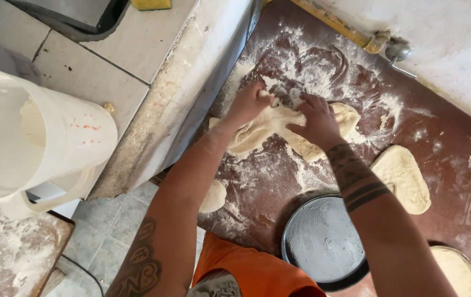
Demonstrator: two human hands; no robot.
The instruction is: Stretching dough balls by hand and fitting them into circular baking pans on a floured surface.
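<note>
A flattened piece of pale dough (271, 132) lies on the floured brown worktop (444, 137). My left hand (249, 103) presses on the dough's far left edge, with its fingers curled onto it. My right hand (318, 118) lies flat on the dough's middle, fingers spread and pointing left. Both forearms carry dark tattoos. Loose flour is scattered around the dough.
A second oval dough piece (403, 179) lies right of my right forearm. A small dough ball (213, 197) sits near the worktop's left edge. A round dark pan (323, 242) rests at the front, another dough-filled pan (458, 272) at the bottom right. A white plastic jug (32, 137) stands left.
</note>
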